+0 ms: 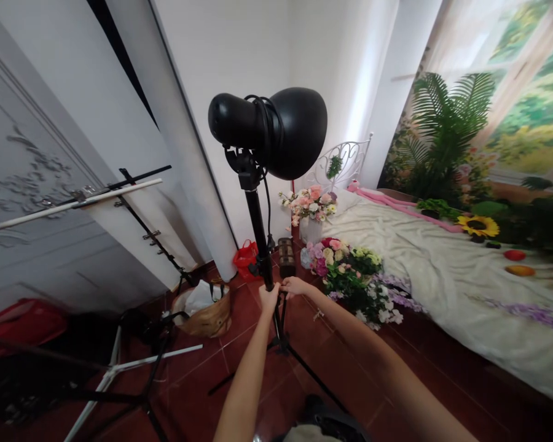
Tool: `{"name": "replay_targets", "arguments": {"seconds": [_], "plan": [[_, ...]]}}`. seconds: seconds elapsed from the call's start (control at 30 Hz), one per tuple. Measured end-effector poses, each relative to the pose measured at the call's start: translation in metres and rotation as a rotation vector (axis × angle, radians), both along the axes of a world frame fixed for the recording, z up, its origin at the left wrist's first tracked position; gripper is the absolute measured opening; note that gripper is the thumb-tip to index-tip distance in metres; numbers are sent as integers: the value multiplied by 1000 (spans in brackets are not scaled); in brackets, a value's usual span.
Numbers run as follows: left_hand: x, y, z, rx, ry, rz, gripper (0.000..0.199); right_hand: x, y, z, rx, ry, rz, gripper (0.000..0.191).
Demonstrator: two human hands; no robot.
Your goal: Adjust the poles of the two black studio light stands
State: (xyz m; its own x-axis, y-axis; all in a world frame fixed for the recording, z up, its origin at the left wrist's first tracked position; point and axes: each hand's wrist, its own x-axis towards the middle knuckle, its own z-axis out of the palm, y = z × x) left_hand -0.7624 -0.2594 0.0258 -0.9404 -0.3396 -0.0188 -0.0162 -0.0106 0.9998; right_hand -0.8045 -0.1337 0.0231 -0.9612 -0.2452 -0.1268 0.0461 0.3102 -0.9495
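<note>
A black studio light (299,132) with a bowl-shaped reflector sits on top of a black light stand (257,224), its cord looped round the housing. My left hand (270,296) is wrapped round the pole below a collar. Beside it, my right hand (296,286) has its fingers pinched together against the stand's right side; what lies between the fingertips is too small to make out. Lower down, the stand's legs (311,371) spread over the red tiled floor. The cord hangs along the pole to a plug (271,240).
Bunches of artificial flowers (336,258) and a cream-covered bed (396,239) are to the right. A wooden chest (286,258), red bag (246,259) and straw bag (212,316) stand behind. At left are a backdrop stand (152,236) and a white-legged stand (113,371).
</note>
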Motion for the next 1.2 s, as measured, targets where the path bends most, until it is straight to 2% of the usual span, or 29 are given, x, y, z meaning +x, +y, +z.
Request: {"name": "replay_targets", "arguments": {"seconds": [0.1,0.2,0.27,0.4,0.47,0.57,0.73,0.87,1.0,1.1,1.2], "plan": [[2,1,3,0,6,10,24,-6,12,9,255,-52,261,23],[2,2,3,20,-13,35,25,-10,16,20,398,-28,390,26],[2,2,3,33,-19,46,26,-15,14,27,523,77,468,36],[2,2,4,23,-2,30,27,-31,-2,38,921,375,694,44],[2,2,4,14,-1,28,28,-39,-9,39,1008,414,765,46],[3,2,5,7,3,36,30,-46,-15,38,1040,420,823,52],[1,2,2,14,-3,60,29,-41,-13,35,1010,480,773,60],[-2,2,-1,18,15,67,28,-22,-8,32,1027,543,647,41],[-3,2,-1,14,25,65,27,3,-4,19,1020,654,496,25],[-2,2,0,14,37,68,26,16,-4,9,1007,695,392,21],[-2,1,0,13,55,61,26,19,-6,6,1014,667,355,22]]}}
